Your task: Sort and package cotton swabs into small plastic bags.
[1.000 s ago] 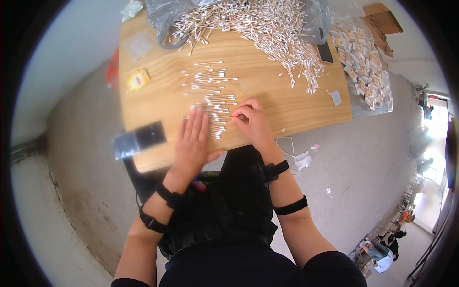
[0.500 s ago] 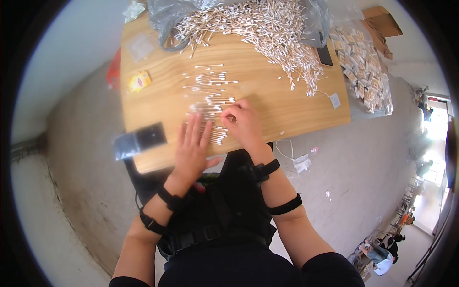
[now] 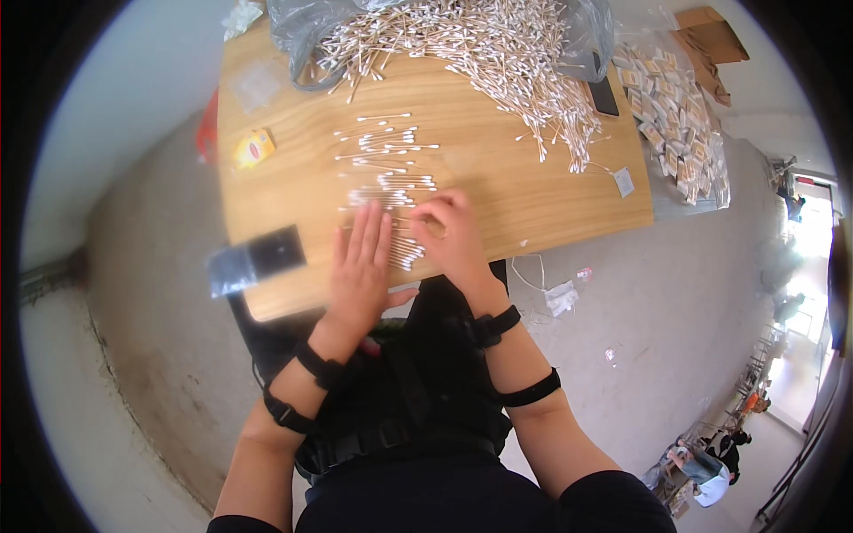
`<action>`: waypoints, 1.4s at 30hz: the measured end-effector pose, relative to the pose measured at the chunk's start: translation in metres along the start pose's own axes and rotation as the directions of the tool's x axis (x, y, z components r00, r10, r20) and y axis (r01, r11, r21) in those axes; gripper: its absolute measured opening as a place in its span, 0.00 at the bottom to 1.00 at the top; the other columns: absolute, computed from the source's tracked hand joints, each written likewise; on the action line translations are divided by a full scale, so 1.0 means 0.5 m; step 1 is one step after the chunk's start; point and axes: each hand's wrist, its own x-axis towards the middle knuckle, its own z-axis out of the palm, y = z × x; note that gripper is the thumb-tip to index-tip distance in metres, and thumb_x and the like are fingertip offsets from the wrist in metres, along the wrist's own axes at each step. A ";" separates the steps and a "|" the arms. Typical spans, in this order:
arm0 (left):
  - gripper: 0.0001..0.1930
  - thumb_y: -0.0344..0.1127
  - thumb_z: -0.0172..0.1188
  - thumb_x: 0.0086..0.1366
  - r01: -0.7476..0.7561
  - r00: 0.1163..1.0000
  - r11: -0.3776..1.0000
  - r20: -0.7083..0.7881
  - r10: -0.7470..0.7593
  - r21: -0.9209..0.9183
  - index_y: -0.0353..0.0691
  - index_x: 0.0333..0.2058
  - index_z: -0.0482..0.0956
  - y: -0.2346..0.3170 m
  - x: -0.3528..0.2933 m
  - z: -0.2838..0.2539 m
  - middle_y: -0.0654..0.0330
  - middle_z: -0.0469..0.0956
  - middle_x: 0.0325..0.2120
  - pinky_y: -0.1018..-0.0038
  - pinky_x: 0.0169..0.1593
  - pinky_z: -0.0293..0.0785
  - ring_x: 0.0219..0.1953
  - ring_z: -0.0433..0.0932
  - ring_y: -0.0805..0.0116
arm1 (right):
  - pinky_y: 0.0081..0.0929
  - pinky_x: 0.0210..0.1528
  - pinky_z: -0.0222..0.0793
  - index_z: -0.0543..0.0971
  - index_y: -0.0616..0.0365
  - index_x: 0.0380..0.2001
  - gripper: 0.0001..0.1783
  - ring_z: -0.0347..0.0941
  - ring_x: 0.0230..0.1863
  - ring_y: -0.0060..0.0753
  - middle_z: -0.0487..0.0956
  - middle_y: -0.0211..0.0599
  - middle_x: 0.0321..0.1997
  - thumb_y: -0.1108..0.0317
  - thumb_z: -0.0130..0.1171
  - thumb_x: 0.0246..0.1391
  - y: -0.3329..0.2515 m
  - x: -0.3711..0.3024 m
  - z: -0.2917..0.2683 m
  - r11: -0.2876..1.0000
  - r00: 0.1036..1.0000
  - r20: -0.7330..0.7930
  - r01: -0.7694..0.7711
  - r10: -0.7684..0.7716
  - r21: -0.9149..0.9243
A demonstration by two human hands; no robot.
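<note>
Cotton swabs with white tips lie crosswise in a loose column on the wooden table. My left hand rests flat over the near part of the column, fingers stretched out and thumb spread. Under its fingertips the left ends of several swabs are hidden. Just right of it my right hand curls by the swabs' right ends, thumb and forefinger bent into a ring. Whatever lies between those fingertips is too small to make out. Closest to me, a tight row of swabs shows between the hands.
A large heap of swabs spills from a grey plastic bag at the back. Small packs fill a clear bag at right. A phone, a yellow packet and a dark flat object lie on the table.
My right thumb and forefinger have opened into a wider ring and shifted slightly left. My left hand stays flat over the swabs. The view has shifted slightly.
</note>
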 end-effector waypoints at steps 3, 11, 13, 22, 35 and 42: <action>0.62 0.61 0.69 0.37 0.014 1.000 1.000 0.025 -0.013 -0.009 0.30 0.65 0.50 0.000 0.003 -0.002 0.46 0.47 0.68 0.52 0.68 0.43 0.70 0.46 0.52 | 0.30 0.37 0.66 0.79 0.55 0.33 0.06 0.69 0.34 0.33 0.72 0.35 0.33 0.69 0.61 0.51 0.014 -0.006 -0.009 0.989 0.978 -0.153 -0.132 0.140 0.064; 0.62 0.63 0.70 0.35 0.063 0.996 0.998 -0.056 -0.065 -0.031 0.30 0.64 0.53 0.017 0.033 -0.018 0.47 0.49 0.67 0.52 0.68 0.42 0.70 0.46 0.52 | 0.18 0.40 0.64 0.78 0.58 0.42 0.11 0.66 0.36 0.19 0.69 0.29 0.39 0.65 0.51 0.63 0.008 -0.007 -0.018 0.883 0.877 -0.222 -0.350 0.426 0.312; 0.62 0.64 0.70 0.36 0.026 0.998 0.999 -0.048 -0.027 -0.028 0.29 0.64 0.53 0.008 0.014 -0.022 0.46 0.49 0.67 0.52 0.68 0.41 0.70 0.46 0.51 | 0.18 0.41 0.65 0.78 0.59 0.43 0.13 0.67 0.37 0.19 0.69 0.30 0.39 0.64 0.49 0.64 0.013 -0.011 -0.018 0.876 0.868 -0.231 -0.358 0.440 0.324; 0.60 0.67 0.63 0.45 0.130 0.987 0.991 -0.093 -0.130 -0.005 0.24 0.63 0.50 0.057 0.043 0.032 0.42 0.48 0.67 0.55 0.69 0.41 0.70 0.44 0.49 | 0.26 0.54 0.66 0.71 0.66 0.50 0.21 0.68 0.49 0.28 0.69 0.40 0.52 0.58 0.41 0.67 0.001 0.000 -0.005 0.742 0.818 -0.222 -0.321 0.530 0.588; 0.66 0.64 0.71 0.33 0.079 0.972 0.994 -0.214 -0.093 -0.071 0.31 0.65 0.49 -0.037 0.091 0.026 0.38 0.47 0.66 0.52 0.68 0.44 0.69 0.46 0.43 | 0.34 0.69 0.48 0.60 0.66 0.61 0.32 0.58 0.64 0.37 0.63 0.45 0.63 0.48 0.33 0.67 -0.001 0.084 0.074 0.811 0.973 -0.016 -0.181 0.229 0.557; 0.65 0.57 0.75 0.33 0.186 0.960 0.969 -0.178 -0.214 -0.161 0.27 0.64 0.48 0.016 0.077 0.006 0.37 0.48 0.65 0.52 0.68 0.46 0.68 0.46 0.41 | 0.34 0.71 0.44 0.58 0.67 0.62 0.36 0.55 0.67 0.38 0.60 0.47 0.65 0.44 0.28 0.67 0.045 0.065 0.020 0.708 0.960 -0.100 -0.121 0.262 0.695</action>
